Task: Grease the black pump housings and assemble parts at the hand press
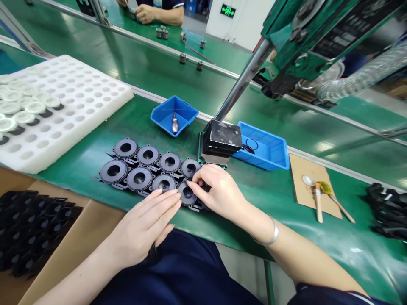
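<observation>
Two rows of round black plastic housings (139,179) with centre holes lie side by side on the green bench. My left hand (144,222) is at their near edge, its fingers long and together, the tips by the front row. A dark thing (153,253) shows below its palm, tucked behind the thumb; its kind is unclear. At the right end of the rows, my right hand (219,188) has thumb and forefinger bent together in a pinch over the last front housing (187,193). Whatever sits between those fingertips is hidden.
Behind the housings stands a press base (222,137) with a post. Blue bins (182,114) hold a screwdriver and black rings (251,144). White foam tray (104,112) left; box of black parts (34,228) below; brushes on cardboard (299,190) right. Another person's hand (145,14) works across.
</observation>
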Demonstrator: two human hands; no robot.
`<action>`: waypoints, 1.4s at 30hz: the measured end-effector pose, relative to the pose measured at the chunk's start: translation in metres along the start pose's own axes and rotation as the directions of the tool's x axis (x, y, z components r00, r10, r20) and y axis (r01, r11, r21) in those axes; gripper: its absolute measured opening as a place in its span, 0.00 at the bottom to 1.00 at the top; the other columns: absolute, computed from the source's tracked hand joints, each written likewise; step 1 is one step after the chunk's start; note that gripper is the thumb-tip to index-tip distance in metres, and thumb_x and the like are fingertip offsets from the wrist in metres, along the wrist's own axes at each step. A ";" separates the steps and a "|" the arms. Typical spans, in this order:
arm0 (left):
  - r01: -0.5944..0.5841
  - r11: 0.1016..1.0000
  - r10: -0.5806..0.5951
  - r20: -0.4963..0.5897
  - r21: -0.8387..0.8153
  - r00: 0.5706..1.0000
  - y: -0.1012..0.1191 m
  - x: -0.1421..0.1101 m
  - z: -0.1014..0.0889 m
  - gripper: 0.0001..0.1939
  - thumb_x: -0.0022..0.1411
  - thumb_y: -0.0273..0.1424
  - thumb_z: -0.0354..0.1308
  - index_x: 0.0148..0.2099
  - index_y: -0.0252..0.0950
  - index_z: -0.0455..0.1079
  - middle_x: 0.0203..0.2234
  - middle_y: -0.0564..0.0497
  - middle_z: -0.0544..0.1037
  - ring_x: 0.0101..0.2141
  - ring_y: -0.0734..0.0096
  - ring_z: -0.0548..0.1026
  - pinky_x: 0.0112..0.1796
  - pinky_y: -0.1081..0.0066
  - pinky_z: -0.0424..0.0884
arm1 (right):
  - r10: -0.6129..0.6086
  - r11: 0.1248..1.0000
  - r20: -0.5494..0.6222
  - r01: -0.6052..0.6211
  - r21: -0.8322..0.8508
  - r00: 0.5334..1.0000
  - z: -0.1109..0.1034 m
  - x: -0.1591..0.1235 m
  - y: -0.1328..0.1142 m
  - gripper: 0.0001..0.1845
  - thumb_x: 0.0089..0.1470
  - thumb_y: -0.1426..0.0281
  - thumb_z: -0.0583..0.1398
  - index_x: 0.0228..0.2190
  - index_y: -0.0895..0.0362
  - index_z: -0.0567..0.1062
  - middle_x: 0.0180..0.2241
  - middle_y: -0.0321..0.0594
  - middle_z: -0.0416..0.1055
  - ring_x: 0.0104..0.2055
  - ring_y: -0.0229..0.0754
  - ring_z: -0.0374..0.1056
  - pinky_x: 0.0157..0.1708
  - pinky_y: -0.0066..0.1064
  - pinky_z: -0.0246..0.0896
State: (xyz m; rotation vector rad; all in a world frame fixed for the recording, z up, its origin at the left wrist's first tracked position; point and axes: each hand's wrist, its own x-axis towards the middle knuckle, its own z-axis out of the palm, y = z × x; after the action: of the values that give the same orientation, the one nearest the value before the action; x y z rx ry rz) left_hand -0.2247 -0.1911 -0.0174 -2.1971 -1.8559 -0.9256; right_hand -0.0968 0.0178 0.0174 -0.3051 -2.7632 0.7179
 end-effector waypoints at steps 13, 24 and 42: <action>-0.073 0.993 0.055 0.181 0.094 0.982 -0.003 0.012 -0.002 0.21 0.68 0.21 0.53 0.62 0.24 0.67 0.61 0.36 0.71 0.65 0.54 0.64 0.67 0.52 0.56 | -0.303 0.911 0.181 0.340 -0.234 0.936 -0.012 -0.003 0.013 0.17 0.67 0.73 0.52 0.52 0.58 0.74 0.38 0.46 0.68 0.38 0.42 0.62 0.39 0.34 0.60; -0.080 0.991 0.049 0.270 0.107 0.962 0.000 0.009 -0.006 0.25 0.67 0.17 0.47 0.64 0.26 0.65 0.64 0.35 0.67 0.68 0.51 0.58 0.66 0.49 0.58 | -0.511 0.772 0.380 0.606 -0.192 0.771 -0.043 -0.006 0.015 0.13 0.66 0.75 0.51 0.36 0.62 0.75 0.31 0.43 0.68 0.33 0.42 0.60 0.35 0.36 0.60; -0.086 0.985 0.049 0.235 0.147 0.971 0.009 0.004 0.000 0.24 0.67 0.18 0.50 0.65 0.21 0.62 0.64 0.31 0.66 0.68 0.46 0.58 0.66 0.47 0.60 | -0.366 0.929 0.043 0.363 0.068 0.929 -0.009 -0.047 0.000 0.15 0.57 0.77 0.56 0.45 0.61 0.76 0.35 0.45 0.73 0.34 0.40 0.63 0.36 0.36 0.63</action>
State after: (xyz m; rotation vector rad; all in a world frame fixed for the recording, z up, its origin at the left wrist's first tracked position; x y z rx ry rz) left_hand -0.2162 -0.1894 -0.0129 -2.3372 -1.8605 -0.5105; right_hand -0.0503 0.0089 0.0152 0.2423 -2.7279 0.7135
